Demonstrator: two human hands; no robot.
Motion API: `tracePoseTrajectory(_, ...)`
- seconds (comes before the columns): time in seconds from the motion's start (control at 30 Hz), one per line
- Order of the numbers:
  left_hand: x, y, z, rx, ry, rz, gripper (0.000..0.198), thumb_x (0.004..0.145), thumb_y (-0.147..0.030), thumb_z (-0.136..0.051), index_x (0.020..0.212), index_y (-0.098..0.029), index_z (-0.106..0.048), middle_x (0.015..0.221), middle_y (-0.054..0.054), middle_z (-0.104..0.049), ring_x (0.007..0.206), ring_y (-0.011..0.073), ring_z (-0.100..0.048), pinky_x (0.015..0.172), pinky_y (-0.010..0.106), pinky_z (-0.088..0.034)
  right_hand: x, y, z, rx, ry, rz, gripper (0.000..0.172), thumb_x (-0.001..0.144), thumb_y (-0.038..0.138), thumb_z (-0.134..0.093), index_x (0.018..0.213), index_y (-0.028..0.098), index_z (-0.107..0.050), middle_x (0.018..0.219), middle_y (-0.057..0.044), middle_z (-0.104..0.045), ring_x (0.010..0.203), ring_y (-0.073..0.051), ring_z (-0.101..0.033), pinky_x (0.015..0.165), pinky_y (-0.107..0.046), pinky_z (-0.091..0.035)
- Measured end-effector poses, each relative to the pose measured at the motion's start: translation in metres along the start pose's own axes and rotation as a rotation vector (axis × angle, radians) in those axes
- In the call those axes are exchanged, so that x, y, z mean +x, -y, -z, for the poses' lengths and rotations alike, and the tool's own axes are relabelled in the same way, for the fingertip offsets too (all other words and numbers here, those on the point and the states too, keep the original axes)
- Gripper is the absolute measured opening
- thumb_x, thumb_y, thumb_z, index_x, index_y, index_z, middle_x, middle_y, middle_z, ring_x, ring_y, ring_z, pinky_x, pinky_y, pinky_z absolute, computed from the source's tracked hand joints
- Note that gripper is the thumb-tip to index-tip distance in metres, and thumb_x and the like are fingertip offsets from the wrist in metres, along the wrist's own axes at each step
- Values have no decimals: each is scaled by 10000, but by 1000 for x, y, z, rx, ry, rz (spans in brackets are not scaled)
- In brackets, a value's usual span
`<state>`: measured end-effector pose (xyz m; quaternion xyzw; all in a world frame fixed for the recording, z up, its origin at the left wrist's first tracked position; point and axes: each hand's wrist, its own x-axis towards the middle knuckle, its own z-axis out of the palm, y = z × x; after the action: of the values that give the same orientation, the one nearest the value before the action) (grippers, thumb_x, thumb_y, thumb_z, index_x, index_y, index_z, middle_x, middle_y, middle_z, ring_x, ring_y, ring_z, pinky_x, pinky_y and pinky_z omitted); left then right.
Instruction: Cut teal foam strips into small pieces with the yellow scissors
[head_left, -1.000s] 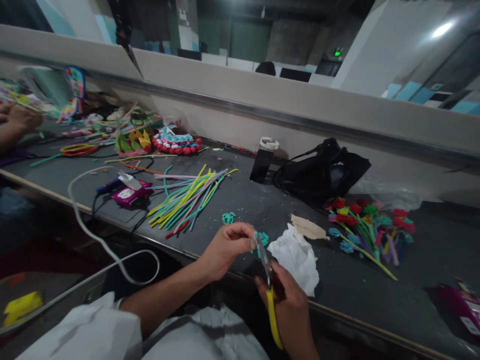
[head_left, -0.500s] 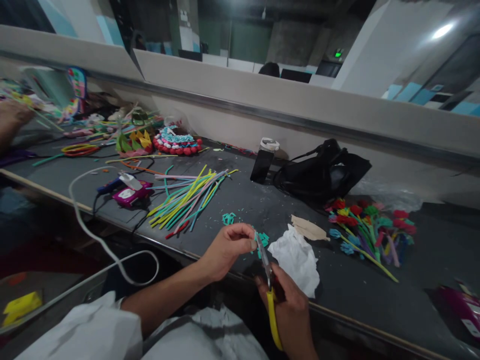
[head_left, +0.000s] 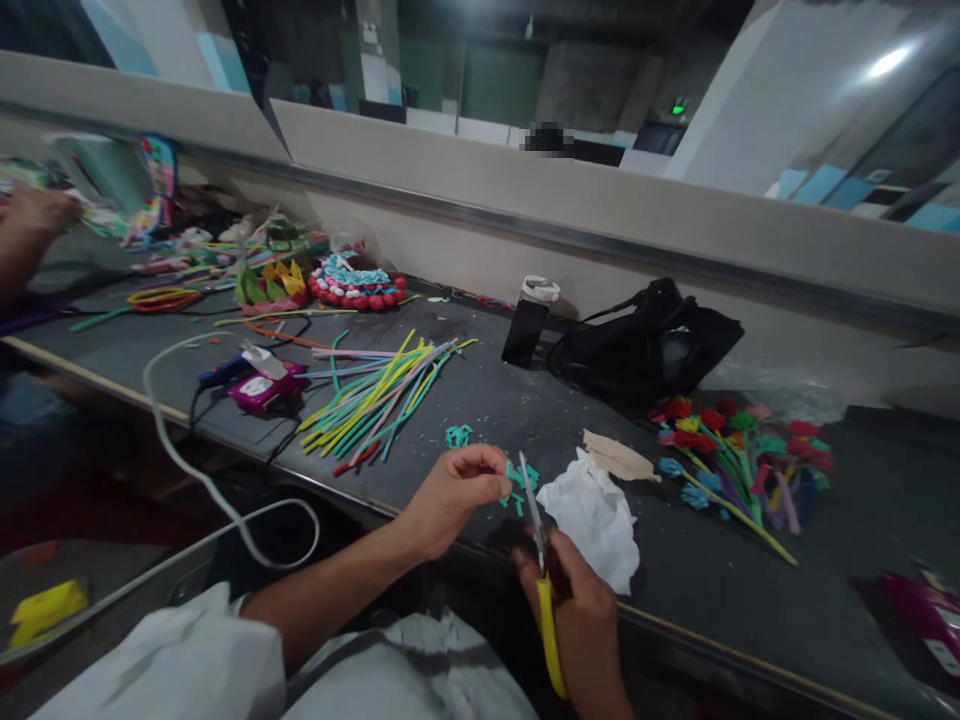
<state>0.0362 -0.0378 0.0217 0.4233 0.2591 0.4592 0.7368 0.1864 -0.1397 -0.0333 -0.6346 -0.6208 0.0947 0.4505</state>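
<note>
One small teal piece (head_left: 509, 469) is pinched in the grip of the left hand (head_left: 456, 500), just beside the yellow-handled scissors (head_left: 547, 622), around which the grip of the right hand (head_left: 583, 612) is closed; teal cuttings (head_left: 458, 436) lie on the counter (head_left: 480, 388) just beyond.

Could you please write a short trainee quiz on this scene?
1. Which hand holds the scissors: A) the left; B) the right; C) neither?
2. True or false: in the picture, the craft flowers lie left of the crumpled white sheet.
3. What colour is the small pile of scraps just beyond the left hand?

Key:
1. B, the right hand.
2. False; the craft flowers lie right of the crumpled white sheet.
3. Bluish green.
</note>
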Motion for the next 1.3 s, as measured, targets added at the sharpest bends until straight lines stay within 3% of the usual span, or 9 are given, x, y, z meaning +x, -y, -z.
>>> tracePoseTrajectory(0.17, -5, 4, 2, 74, -19, -11, 64, 674, -143, -754, 690, -156, -693, 720, -14, -595, 701, 96, -496, 686, 200, -375, 15, 13, 6, 326, 62, -309, 337, 768, 418, -693, 1003, 178, -669, 657, 12, -645, 526, -127, -595, 497, -211, -497)
tracePoseTrajectory(0.37, -12, 9, 3, 133, -10, -13, 78, 698, -193, -761, 709, -149, -698, 716, -4, -594, 703, 111, -512, 685, 219, -389, 32, 30, -2, 602, -53, -431, 410, 765, 406, -717, 1100, 205, -595, 779, 4, -650, 605, -115, -599, 543, -211, -512)
tracePoseTrajectory(0.6, -13, 10, 14, 397, 142, -221, 110, 754, -265, -739, 762, -157, -723, 766, 39, -608, 756, 149, -565, 744, 272, -431, 35, 31, -5, 960, 170, -550, 473, 791, 429, -699, 1162, 200, -518, 629, 58, -564, 428, -83, -490, 400, -205, -429)
tracePoseTrajectory(0.8, -8, 5, 18, 490, 267, -221, 122, 783, -288, -715, 795, -170, -743, 779, 66, -630, 783, 165, -587, 773, 285, -449, 36, 26, -4, 991, 160, -589, 597, 750, 406, -742, 1243, 210, -470, 675, 47, -608, 426, -67, -490, 389, -180, -387)
tracePoseTrajectory(0.97, -4, -1, 20, 609, 369, -273, 123, 799, -281, -692, 837, -182, -754, 801, 75, -641, 767, 167, -596, 739, 278, -439, 32, 22, -3, 993, 167, -597, 560, 750, 387, -748, 1208, 227, -467, 700, 55, -602, 433, -63, -479, 392, -187, -418)
tracePoseTrajectory(1.17, -5, -4, 16, 886, 298, -378, 121, 815, -258, -659, 762, -203, -752, 681, 50, -660, 698, 165, -583, 783, 311, -392, 29, 17, -7, 956, 105, -533, 483, 733, 356, -758, 1118, 232, -493, 723, 58, -567, 453, -64, -472, 393, -187, -417)
tracePoseTrajectory(1.3, -8, -3, 11, 840, 267, -356, 121, 807, -243, -656, 759, -193, -756, 697, 54, -665, 714, 167, -587, 758, 297, -406, 30, 17, -8, 910, 51, -508, 452, 754, 342, -734, 1121, 239, -489, 752, 51, -558, 477, -67, -485, 418, -191, -422)
